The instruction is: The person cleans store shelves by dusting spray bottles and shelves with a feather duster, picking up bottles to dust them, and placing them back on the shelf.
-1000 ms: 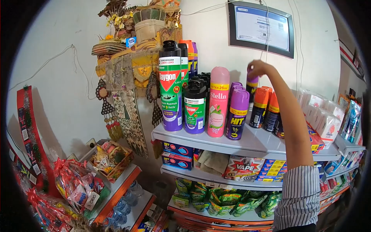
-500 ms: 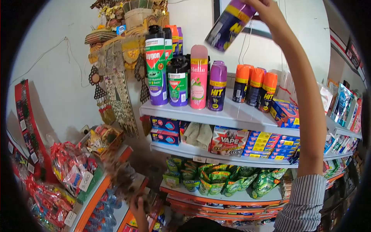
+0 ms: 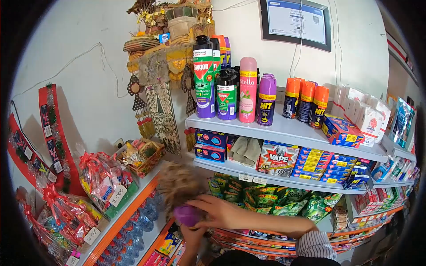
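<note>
— Grasping what in the right hand's [image 3: 217,213] grip?
— Clasping a purple-capped can [image 3: 187,216] near its cap, low before the shelves, right by a brown duster [image 3: 179,181].
— And with the left hand [image 3: 193,237]?
— Placed just below the cap; too blurred and covered to tell open from clenched.
— Farther out?
— See, on the top shelf [image 3: 288,128], a pink can [image 3: 247,94] beside a purple HIT can [image 3: 266,105], with orange-capped cans [image 3: 305,106] beyond; lower down, green pouches [image 3: 284,200].

Purple cap [image 3: 187,215]; brown duster [image 3: 181,184]; striped sleeve [image 3: 315,245] (dark on white); pink Stella can [image 3: 247,92]
</note>
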{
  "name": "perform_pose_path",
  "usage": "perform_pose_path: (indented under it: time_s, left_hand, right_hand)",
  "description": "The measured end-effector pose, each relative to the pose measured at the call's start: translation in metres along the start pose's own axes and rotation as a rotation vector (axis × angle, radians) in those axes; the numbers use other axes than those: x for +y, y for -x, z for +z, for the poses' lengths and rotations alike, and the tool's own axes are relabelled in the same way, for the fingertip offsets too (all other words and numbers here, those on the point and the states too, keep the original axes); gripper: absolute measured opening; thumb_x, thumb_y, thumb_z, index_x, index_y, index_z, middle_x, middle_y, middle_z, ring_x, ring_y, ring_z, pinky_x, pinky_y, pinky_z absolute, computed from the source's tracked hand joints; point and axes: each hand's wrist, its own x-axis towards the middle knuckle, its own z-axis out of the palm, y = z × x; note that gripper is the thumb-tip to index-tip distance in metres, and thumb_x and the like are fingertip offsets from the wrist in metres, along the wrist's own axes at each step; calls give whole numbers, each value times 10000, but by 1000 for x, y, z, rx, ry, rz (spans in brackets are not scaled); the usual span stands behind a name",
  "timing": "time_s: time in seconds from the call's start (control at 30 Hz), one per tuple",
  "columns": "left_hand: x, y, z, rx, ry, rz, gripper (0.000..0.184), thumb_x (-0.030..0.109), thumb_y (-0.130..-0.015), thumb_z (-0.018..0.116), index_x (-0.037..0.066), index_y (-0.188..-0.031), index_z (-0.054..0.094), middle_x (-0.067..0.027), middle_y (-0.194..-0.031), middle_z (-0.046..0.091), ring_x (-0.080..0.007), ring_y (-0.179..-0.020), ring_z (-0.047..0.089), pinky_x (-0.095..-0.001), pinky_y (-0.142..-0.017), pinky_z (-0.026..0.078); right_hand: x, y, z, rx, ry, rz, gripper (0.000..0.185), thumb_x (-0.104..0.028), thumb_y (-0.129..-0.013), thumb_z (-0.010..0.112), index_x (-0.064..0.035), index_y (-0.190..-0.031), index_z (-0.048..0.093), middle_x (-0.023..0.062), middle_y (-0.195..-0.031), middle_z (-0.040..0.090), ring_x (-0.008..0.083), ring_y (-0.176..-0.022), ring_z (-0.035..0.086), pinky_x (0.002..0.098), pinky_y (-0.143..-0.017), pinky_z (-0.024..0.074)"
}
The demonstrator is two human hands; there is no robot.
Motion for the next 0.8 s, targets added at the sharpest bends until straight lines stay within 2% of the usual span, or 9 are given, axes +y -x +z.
perform_pose_path:
  time_s: [0.07, 0.13, 0.2, 0.3, 0.4, 0.47, 0.57, 0.73, 0.8]
  left_hand:
    - [13, 9, -12, 175, 236, -50, 473, 89, -689, 638, 22, -1116, 447, -64, -997, 548, -162, -893, 557, -306, -764, 467]
    - [28, 13, -25, 191, 330, -85, 494, 134, -705, 634, 35, -1141, 426, -62, -999, 544, -177, -898, 561, -321, -758, 476]
    - [33, 12, -35, 203, 421, -111, 516, 180, -721, 631, 48, -1165, 404, -61, -1001, 540, -192, -904, 564, -337, -752, 485]
    - [30, 11, -38, 182, 598, -131, 491, 289, -735, 646, 66, -1118, 436, -58, -973, 545, -211, -883, 568, -363, -732, 493]
    - [27, 8, -45, 273, 491, -172, 469, 289, -742, 649, 72, -1101, 438, -48, -947, 541, -199, -860, 568, -360, -719, 493]
    - [18, 0, -57, 304, 403, -163, 443, 230, -755, 638, 74, -1110, 423, -50, -947, 527, -199, -848, 562, -363, -721, 495]
    - [9, -11, -72, 284, 324, -171, 390, 170, -786, 615, 74, -1105, 413, -54, -928, 513, -201, -819, 553, -371, -725, 495]
    - [-25, -31, -88, 173, 445, -300, 328, 231, -829, 587, 69, -1068, 431, -81, -928, 535, -217, -824, 558, -387, -760, 481]
    - [-25, -44, -82, 40, 653, -523, 389, 335, -830, 580, 76, -1086, 442, -121, -1010, 551, -249, -901, 564, -406, -810, 467]
  right_hand:
    - [14, 23, 17, 65, -142, -3, 632, -396, -779, 595, -101, -1293, 374, 175, -1053, 505, 315, -999, 479, 378, -829, 414]
    - [51, 68, 65, -81, 54, 225, 675, -456, -814, 541, -83, -1321, 299, 184, -1168, 442, 336, -1081, 444, 402, -881, 382]
    - [86, 112, 121, -375, -253, 296, 607, -433, -863, 480, -73, -1318, 303, 188, -1184, 428, 336, -1063, 455, 416, -875, 380]
    - [59, 130, 135, -290, -617, 494, 513, -386, -889, 449, -79, -1287, 348, 199, -1103, 488, 335, -995, 500, 421, -804, 412]
    - [57, 142, 137, -188, -472, 630, 376, -353, -914, 407, -81, -1162, 481, 164, -908, 572, 291, -762, 567, 370, -674, 446]
    - [47, 143, 118, 69, -2, 655, 347, -345, -926, 383, -52, -1032, 539, 109, -697, 556, 259, -597, 555, 373, -544, 423]
    - [28, 136, 88, 251, -65, 630, 327, -320, -923, 401, -41, -969, 565, 98, -581, 510, 256, -537, 539, 359, -497, 402]
    - [0, 122, 61, 406, -272, 714, 291, -251, -911, 424, -54, -1111, 501, 151, -642, 540, 282, -537, 543, 352, -470, 396]
    - [-11, 116, 57, 417, -277, 690, 323, -228, -905, 431, -60, -1180, 461, 169, -659, 547, 297, -525, 543, 362, -456, 402]
